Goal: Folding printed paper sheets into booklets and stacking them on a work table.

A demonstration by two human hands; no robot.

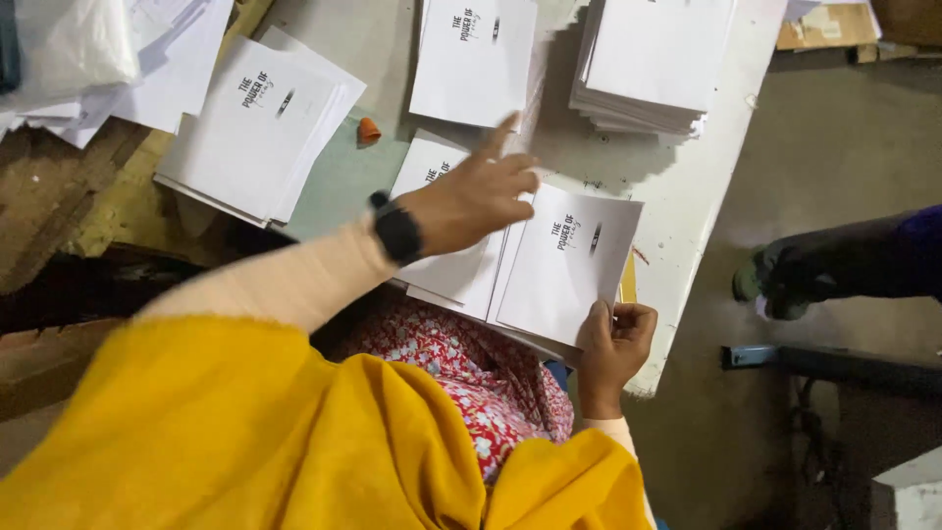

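Head view: your left hand [476,201], fingers spread, lies flat on white printed sheets [446,270] at frame centre; your right hand [613,344] pinches lower corner of adjacent sheet [567,265], lower centre, at counter [687,226] edge. Risks: pinched sheet overhangs near edge, could slide off toward lap; one-corner grip could crease paper; left hand's sweep could fan or skew overlapping sheets beneath. Small orange piece [368,130] lies upper centre; wrist could knock it or nearby stack [257,128], upper left.
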